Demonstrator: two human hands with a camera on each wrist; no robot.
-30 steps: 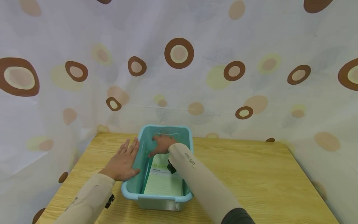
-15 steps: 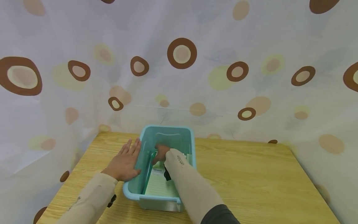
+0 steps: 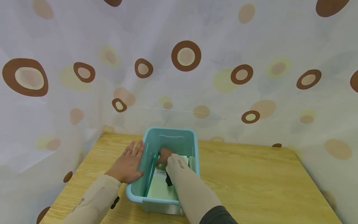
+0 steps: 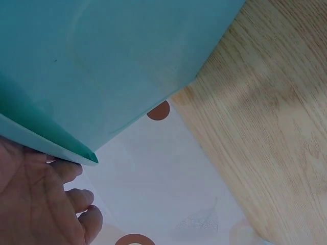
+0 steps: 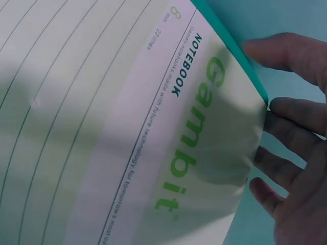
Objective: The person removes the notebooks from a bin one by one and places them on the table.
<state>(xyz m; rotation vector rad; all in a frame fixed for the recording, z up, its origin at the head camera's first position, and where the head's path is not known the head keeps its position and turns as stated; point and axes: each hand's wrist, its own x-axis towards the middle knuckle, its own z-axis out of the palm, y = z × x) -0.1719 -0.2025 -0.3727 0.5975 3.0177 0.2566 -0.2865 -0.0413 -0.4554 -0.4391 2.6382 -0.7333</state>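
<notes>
A light-blue plastic bin (image 3: pixel 174 137) stands on the table. Inside it lies a pale green lined notebook (image 3: pixel 162 189), labelled "Gambit" in the right wrist view, with a darker green spine (image 5: pixel 232 47). My right hand (image 3: pixel 164 156) is down in the bin at the far end of the notebook (image 5: pixel 189 122). Its thumb (image 5: pixel 286 53) meets the spine while the fingers curl at the adjoining edge, gripping the corner. My left hand (image 3: pixel 127 166) rests on the bin's left rim, fingers straight; the left wrist view shows its fingertips (image 4: pixel 84 204) beside the rim (image 4: pixel 46 145).
Other pale green paper edges (image 3: pixel 191 163) show along the bin's right side. The wooden table (image 3: pixel 251 180) extends widely to the right of the bin. A patterned cloth (image 3: pixel 218 93) hangs close behind the table.
My right hand has gone lower and nearer into the bin, from spread fingers above the notebook to its far corner. The left hand keeps its place on the rim.
</notes>
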